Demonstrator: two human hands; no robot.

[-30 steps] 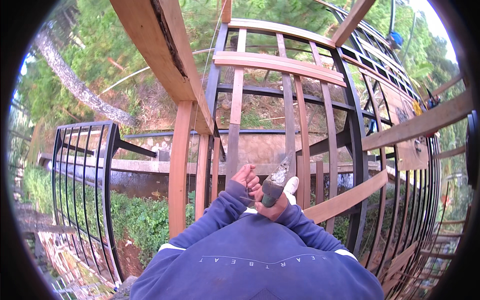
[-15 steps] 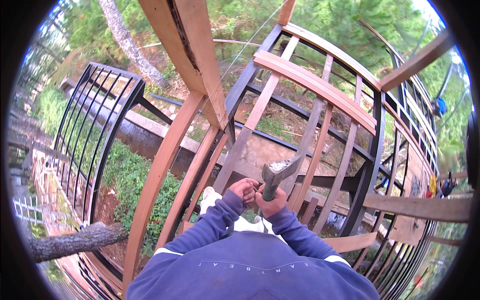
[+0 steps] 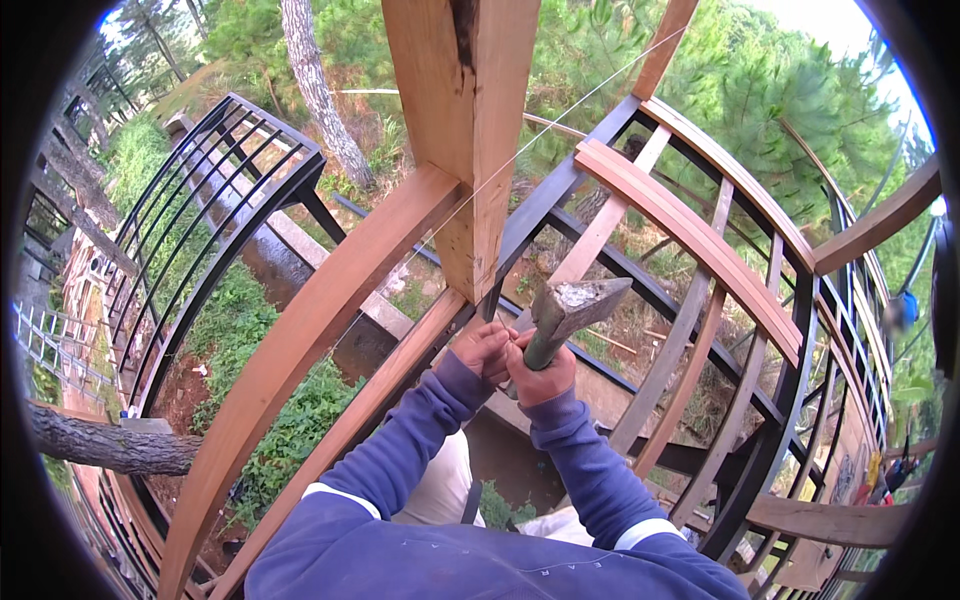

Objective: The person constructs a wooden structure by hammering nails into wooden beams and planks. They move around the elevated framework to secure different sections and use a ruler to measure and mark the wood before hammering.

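My right hand (image 3: 548,375) is closed round the green handle (image 3: 543,345) of a hatchet-like tool. Its blocky grey head (image 3: 582,308), worn pale on top, points up and away from me. Beside it, my left hand (image 3: 484,350) is closed in a pinch, its fingertips meeting those of the right. Something thin and small seems to be between the fingertips, too fine to name. Both hands are in front of the foot of a thick wooden post (image 3: 455,120), over a reddish timber beam (image 3: 400,375).
A curved plank (image 3: 300,340) stands left of the beam. To the right is a black metal frame (image 3: 700,350) with wooden battens and stacked boards (image 3: 690,245) on it. A thin string (image 3: 560,120) runs diagonally past the post. Below lie a water channel (image 3: 365,345) and green plants (image 3: 300,420).
My view has shifted, bringing the post nearer the middle. Both hands have moved up and away from my body, still together, with the tool still in the right hand.
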